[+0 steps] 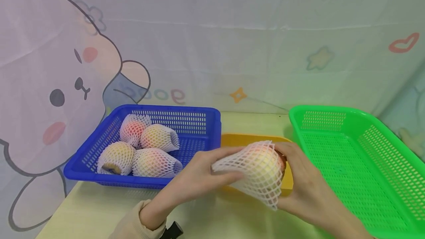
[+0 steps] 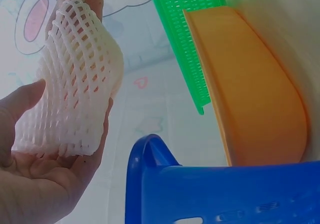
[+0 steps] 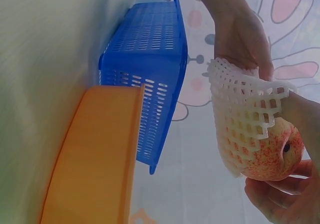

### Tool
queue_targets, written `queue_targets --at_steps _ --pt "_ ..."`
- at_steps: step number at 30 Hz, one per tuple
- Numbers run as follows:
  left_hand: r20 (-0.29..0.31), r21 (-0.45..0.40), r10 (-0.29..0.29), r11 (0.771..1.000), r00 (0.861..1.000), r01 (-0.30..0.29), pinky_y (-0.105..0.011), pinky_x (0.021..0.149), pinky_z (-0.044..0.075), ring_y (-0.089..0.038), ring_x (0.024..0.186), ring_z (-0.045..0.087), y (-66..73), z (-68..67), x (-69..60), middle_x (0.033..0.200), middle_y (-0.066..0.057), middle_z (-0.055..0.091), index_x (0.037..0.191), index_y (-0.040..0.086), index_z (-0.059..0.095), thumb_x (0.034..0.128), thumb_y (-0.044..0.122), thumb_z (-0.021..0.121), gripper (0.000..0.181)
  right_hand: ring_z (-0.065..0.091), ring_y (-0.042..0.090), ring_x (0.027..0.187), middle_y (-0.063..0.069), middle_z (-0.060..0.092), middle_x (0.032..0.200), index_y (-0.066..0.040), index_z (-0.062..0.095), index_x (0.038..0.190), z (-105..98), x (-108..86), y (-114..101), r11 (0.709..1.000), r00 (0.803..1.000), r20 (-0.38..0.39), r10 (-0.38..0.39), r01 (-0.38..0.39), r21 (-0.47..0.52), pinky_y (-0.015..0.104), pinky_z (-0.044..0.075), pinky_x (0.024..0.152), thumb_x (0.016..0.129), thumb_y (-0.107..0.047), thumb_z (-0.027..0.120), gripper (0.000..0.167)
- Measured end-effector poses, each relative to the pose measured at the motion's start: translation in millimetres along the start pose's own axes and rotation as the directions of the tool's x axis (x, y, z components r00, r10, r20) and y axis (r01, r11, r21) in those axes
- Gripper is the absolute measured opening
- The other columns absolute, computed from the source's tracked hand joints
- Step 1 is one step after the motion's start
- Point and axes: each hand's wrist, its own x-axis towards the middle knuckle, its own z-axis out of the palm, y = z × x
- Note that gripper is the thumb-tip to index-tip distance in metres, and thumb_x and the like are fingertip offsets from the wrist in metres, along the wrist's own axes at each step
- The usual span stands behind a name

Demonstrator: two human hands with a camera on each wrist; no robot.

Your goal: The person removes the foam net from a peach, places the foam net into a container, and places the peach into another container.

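Above the orange container, both hands hold an apple (image 3: pixel 275 156) in a white foam net sleeve (image 1: pixel 259 169). My left hand (image 1: pixel 194 176) pinches the narrow, loose end of the sleeve, thumb in front and fingers behind. On the other side my right hand (image 1: pixel 303 187) grips the apple, fingers over its top and thumb near the lower net edge. Bare red-yellow skin with a dark hollow shows at the apple's uncovered end in the right wrist view. Part of the left fingers is hidden behind the net.
At left, a blue basket (image 1: pixel 212 128) holds several netted fruits (image 1: pixel 156 163). A green basket (image 1: pixel 338 172) stands at right. Between them sits the orange container (image 1: pixel 255 138), partly hidden by the hands. A printed cloth (image 1: pixel 232 47) hangs behind the pale table (image 1: pixel 99 205).
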Motion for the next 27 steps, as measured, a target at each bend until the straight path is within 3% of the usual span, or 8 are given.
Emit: queue_targets --at_steps 4,11,27 --pt "-0.047 -0.049 0.034 0.998 0.998 -0.036 -0.022 0.074 0.051 -0.006 0.088 0.061 -1.3 0.7 -0.5 0.111 0.003 0.071 0.124 0.024 0.065 0.0857 0.032 0.071 0.040 0.049 0.010 0.112 0.004 0.050 0.131 -0.004 0.044 0.134 -1.0 0.5 0.1 1.000 1.000 0.004 0.012 -0.012 0.011 0.007 0.035 0.100 0.054 -0.030 0.091 0.097" --pt "-0.069 -0.187 0.008 0.982 0.998 -0.021 -0.018 0.056 0.044 -0.005 0.068 0.057 -2.2 0.3 -0.6 0.094 -0.005 0.072 0.107 0.014 0.071 0.0857 0.024 0.072 0.024 0.048 0.012 0.116 0.003 0.049 0.131 -0.005 0.043 0.135 -4.6 1.4 -1.3 0.999 0.999 0.003 0.051 -0.051 -0.013 0.007 0.032 0.103 0.051 -0.026 0.094 0.101" --pt "-0.113 -0.225 0.006 0.974 0.994 -0.032 -0.019 0.053 0.043 -0.006 0.064 0.057 -3.3 0.3 0.7 0.087 -0.009 0.070 0.096 0.009 0.071 0.0863 0.021 0.071 0.015 0.047 0.008 0.114 0.002 0.048 0.132 -0.008 0.042 0.137 -4.9 0.9 0.0 0.999 0.999 0.008 0.039 -0.039 0.013 0.007 0.035 0.099 0.058 -0.029 0.090 0.095"
